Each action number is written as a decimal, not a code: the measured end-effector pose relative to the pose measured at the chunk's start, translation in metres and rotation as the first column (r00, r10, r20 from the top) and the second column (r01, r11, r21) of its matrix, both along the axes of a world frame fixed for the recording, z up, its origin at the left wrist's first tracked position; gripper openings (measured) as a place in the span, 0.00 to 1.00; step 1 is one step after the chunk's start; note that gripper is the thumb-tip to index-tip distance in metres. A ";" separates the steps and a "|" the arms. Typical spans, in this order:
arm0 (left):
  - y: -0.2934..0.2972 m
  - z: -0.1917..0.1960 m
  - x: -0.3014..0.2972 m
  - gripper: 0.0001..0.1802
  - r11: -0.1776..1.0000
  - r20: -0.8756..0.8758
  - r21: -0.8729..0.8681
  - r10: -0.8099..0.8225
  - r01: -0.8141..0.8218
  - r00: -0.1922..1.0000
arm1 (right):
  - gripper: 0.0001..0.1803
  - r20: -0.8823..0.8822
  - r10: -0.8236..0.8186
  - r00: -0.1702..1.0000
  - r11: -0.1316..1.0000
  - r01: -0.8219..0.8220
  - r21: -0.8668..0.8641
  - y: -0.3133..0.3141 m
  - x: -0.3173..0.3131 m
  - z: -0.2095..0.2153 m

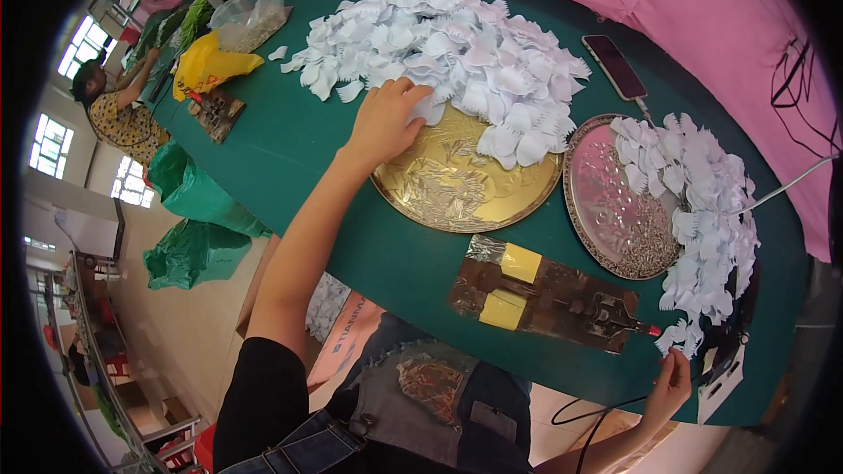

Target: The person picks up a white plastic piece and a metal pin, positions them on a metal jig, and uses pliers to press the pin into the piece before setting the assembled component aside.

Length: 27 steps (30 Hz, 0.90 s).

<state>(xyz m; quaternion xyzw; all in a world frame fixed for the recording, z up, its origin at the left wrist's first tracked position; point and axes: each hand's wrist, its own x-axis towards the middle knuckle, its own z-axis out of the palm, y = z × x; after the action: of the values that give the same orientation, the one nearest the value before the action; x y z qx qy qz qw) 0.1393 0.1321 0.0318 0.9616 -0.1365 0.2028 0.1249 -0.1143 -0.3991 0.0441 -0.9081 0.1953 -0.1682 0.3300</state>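
Note:
My left hand (386, 121) reaches to the near edge of a big heap of white scallop-edged fabric petals (439, 39). Its thumb and fingers close on one white petal (428, 109) above the rim of a round gold tray (509, 211), which holds many small thin silvery pieces. At the lower right, my right hand (671, 388) pinches a small cluster of white petals (680, 339) by its lower end. Close to that cluster is the red-tipped lever of a dark board jig (562, 303), which has two yellow pads and a metal clamp.
A second round tray (606, 202) holds small metal bits, with more petals (711, 211) along its right side. A phone (615, 68) on a cable lies behind it. A yellow bag (211, 66) and green bags (198, 250) are at left, where another person (123, 118) works.

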 end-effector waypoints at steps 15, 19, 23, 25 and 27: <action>0.001 0.033 -0.029 0.17 0.795 -0.260 -0.606 -0.223 0.021 0.940 | 0.10 -0.020 0.048 0.999 0.998 -0.047 0.044 0.014 0.019 0.007; -0.042 0.051 -0.081 0.22 0.654 -0.286 -0.752 -0.437 0.083 0.853 | 0.08 0.021 0.111 0.994 0.992 -0.112 0.050 0.016 0.046 0.021; -0.085 0.042 -0.113 0.11 0.532 -0.195 -0.827 -0.572 0.180 0.797 | 0.08 0.033 0.199 0.979 0.980 -0.199 -0.015 0.016 0.083 0.032; -0.100 0.032 -0.125 0.08 0.486 -0.148 -0.849 -0.597 0.209 0.788 | 0.08 -0.012 0.246 0.969 0.964 -0.246 -0.100 0.010 0.103 0.033; -0.115 0.027 -0.144 0.09 0.414 -0.177 -0.905 -0.577 0.099 0.798 | 0.08 -0.010 0.252 0.968 0.966 -0.253 -0.059 0.011 0.126 0.027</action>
<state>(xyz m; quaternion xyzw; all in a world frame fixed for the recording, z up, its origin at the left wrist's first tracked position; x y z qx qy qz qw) -0.0046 0.0173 0.0584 0.7329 -0.1805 -0.0247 0.6555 0.0119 -0.3877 0.0706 -0.9352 0.0734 -0.1295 0.3212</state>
